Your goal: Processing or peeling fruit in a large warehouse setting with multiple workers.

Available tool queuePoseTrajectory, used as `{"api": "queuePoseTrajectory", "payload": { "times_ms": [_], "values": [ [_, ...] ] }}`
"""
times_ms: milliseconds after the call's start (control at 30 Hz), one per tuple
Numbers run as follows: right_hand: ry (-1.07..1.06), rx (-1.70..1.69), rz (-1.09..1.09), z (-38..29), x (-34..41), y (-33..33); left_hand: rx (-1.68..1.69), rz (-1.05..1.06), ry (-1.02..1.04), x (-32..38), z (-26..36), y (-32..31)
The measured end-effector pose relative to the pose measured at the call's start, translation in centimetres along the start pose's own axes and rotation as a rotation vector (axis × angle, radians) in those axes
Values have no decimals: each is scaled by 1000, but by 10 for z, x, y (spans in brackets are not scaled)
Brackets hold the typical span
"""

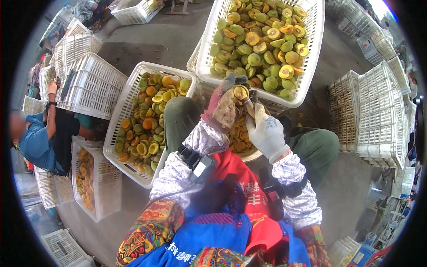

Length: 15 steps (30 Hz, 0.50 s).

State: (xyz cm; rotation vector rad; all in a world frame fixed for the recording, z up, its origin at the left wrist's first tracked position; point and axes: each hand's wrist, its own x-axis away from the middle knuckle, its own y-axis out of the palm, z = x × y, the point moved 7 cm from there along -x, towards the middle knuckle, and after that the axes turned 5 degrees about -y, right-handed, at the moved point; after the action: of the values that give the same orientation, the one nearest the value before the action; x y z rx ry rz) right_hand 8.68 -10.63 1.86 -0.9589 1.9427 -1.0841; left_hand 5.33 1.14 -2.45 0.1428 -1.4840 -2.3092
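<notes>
My left hand (pixel 224 106), in a stained pink and grey glove, holds a halved green-yellow fruit (pixel 240 92) with its cut face up. In a white coated glove, my right hand (pixel 267 130) grips a short-handled tool (pixel 247 101) whose tip meets that fruit. Both hands are over a round container (pixel 252 155) of small orange-yellow pieces between my knees. Just beyond them, a white plastic crate (pixel 315 66) is full of green and yellow fruit, many pieces cut in half. Left of my knee, another white crate (pixel 111 138) holds fruit halves, several of them hollowed.
A co-worker in a blue shirt (pixel 38 142) sits at the far left near stacked white crates (pixel 96 85). A crate of orange fruit (pixel 100 187) stands on the floor at left. More stacked crates (pixel 378 116) rise at right. My knees flank the round container.
</notes>
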Motion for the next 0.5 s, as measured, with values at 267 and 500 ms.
{"api": "queuePoseTrajectory", "payload": {
  "times_ms": [267,500],
  "values": [
    [169,4,-208,12,9,32,-24,184,-50,-6,-2,-9],
    [223,-430,-273,31,25,53,-464,109,-205,-18,-1,-13]
  ]
}}
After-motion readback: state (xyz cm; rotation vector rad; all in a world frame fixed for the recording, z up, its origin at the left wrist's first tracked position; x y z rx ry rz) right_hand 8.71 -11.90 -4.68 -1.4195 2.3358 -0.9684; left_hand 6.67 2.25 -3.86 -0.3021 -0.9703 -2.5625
